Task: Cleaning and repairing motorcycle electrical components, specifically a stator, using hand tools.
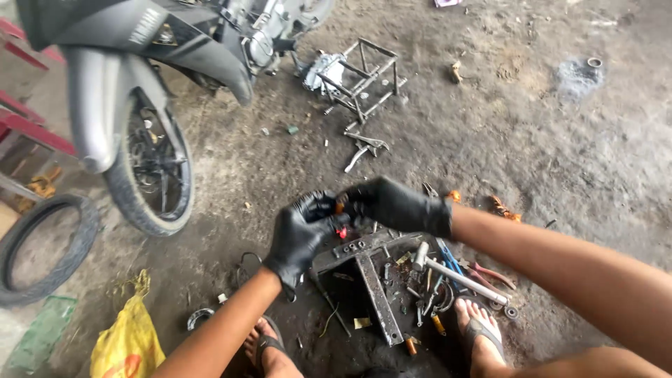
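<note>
The person is squatting on a dirty concrete floor, working a small orange-and-red part [340, 208] between both gloved hands, directly above the dark metal T-shaped frame [371, 269] lying on the ground. The left hand in a black glove [302, 234] is curled tightly, its fingertips pinching the part from below; the right hand in a black glove [395, 204] is closing its thumb and forefinger on the same part from above. The part is too small to tell what it is, though a red tip is showing just beneath the fingers.

Judging by the grip, the step in hand looks like fitting or twisting two tiny pieces together, so the next move probably calls for a steady pinch and careful alignment, since anything dropped would fall among the loose bolts and tools [427, 294] scattered right of the frame. A silver-headed hammer [448, 269] is lying across that clutter. Well beyond the frame, up and left, a grey motorcycle's front wheel [150, 175] is standing.
</note>
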